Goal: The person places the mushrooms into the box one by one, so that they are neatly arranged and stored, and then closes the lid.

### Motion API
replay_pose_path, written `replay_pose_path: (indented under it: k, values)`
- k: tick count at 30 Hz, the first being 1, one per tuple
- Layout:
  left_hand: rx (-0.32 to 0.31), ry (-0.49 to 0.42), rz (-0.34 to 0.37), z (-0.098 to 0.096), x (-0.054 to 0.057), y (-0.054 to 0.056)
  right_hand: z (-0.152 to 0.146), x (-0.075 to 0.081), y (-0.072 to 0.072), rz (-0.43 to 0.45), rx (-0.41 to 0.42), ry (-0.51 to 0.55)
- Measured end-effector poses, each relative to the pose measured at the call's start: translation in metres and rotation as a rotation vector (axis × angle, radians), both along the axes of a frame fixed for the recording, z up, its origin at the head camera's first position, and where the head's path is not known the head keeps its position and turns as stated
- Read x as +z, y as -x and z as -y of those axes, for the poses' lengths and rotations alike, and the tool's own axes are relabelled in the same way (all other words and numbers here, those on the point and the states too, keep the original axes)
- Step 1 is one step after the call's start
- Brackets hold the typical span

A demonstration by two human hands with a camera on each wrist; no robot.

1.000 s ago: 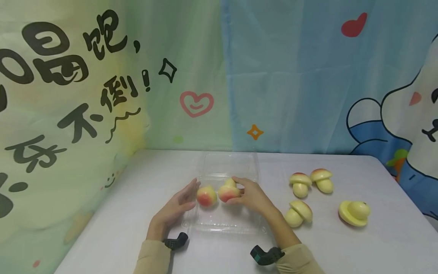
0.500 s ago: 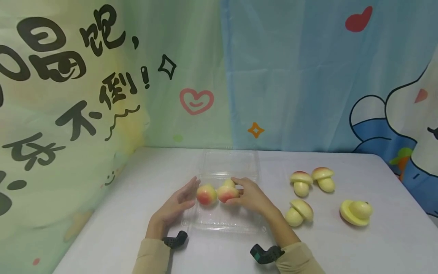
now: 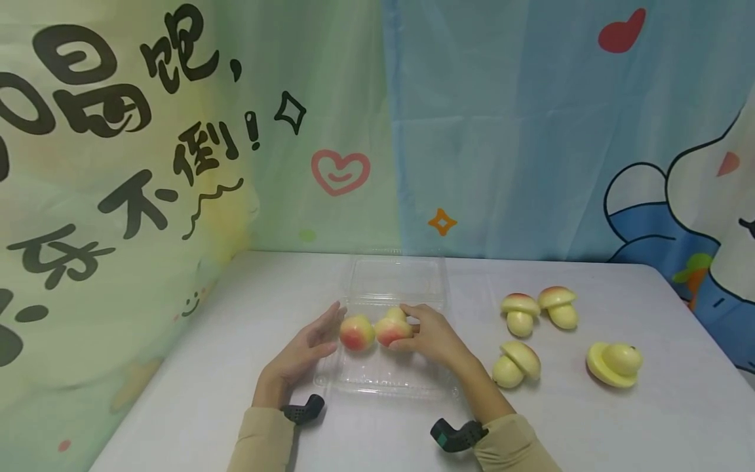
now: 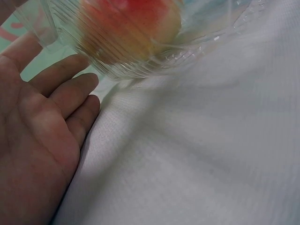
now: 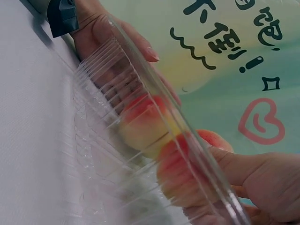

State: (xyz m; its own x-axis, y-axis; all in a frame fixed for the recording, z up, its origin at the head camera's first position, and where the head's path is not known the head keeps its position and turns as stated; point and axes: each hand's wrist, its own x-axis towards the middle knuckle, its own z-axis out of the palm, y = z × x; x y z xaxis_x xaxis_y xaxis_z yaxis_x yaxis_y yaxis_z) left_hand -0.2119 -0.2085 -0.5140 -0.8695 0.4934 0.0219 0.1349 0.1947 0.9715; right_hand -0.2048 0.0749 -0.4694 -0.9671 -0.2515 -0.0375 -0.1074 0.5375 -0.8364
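Note:
A clear plastic clamshell box [image 3: 389, 380] lies with its lid folded back on the white table. My right hand [image 3: 435, 335] reaches inside and grips a yellow toy mushroom [image 3: 392, 332] with a red-blushed cap, thumb in front and fingers behind. Beside it in the box sits a second toy mushroom [image 3: 356, 333], its red cap side towards me. Along the box's left wall, my left hand [image 3: 305, 347] stands with relaxed fingers; in the left wrist view its fingertips [image 4: 89, 82] are right at the ribbed plastic wall. In the right wrist view, both red caps show through the side wall.
On the table to the right lie more mushrooms: a red-capped one [image 3: 520, 313], another at the back [image 3: 558, 306], a pale tilted mushroom [image 3: 516, 364] nearer me, and one resting cap down [image 3: 615, 364]. A printed curtain [image 3: 501, 164] hangs behind the table.
The head view has shifted slightly. Both hands and the mushrooms keep nearly the same places, the two mushrooms in the box remaining side by side.

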Motion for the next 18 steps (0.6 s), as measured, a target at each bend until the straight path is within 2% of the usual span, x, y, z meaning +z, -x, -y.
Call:
replay_pose_path:
  k: [7, 18]
  values:
    - [-0.004, -0.013, 0.016, 0.0004, -0.0007, 0.0006, -0.001, -0.0007, 0.0005, -0.019, -0.009, -0.006]
    - [-0.01, -0.007, 0.001, 0.0008, -0.0013, 0.0008, -0.0004, 0.0004, -0.0005, -0.013, -0.01, -0.04]
